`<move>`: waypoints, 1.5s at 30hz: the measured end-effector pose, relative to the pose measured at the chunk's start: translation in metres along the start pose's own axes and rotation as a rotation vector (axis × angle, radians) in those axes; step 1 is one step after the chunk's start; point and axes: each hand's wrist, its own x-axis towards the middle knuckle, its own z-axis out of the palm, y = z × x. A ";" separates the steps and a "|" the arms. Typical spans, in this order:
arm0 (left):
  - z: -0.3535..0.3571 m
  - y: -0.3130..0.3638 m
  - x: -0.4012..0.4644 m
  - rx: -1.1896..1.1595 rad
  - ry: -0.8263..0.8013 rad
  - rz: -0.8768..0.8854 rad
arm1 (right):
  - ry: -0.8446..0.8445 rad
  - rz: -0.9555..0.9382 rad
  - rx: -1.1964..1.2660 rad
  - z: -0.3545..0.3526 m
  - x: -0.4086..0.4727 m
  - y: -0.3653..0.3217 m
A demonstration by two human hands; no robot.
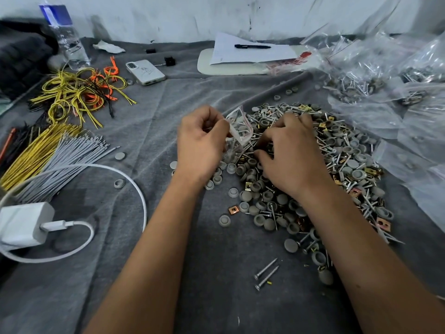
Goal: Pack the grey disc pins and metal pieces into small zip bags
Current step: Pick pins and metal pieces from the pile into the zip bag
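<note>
1. We are pinching the small zip bag (237, 127) in our left hand (199, 143), fingers clamped on its mouth, just left of the pile (313, 169).
2. Our right hand (289, 155) is curling into the grey discs and screws; whether it is gripping anything, we cannot tell.
3. Filling step is underway, judging by pieces already inside.
4. Next: lifting pieces across into the bag mouth.

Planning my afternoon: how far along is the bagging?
Done: filled bags heaped at far right. In hand: left hand holds a partly filled zip bag; right hand picks from the pile. Left: that big loose pile, so plenty.
</note>
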 end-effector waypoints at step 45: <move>0.005 0.002 -0.004 0.051 -0.102 0.038 | 0.221 0.021 0.588 -0.003 0.000 -0.004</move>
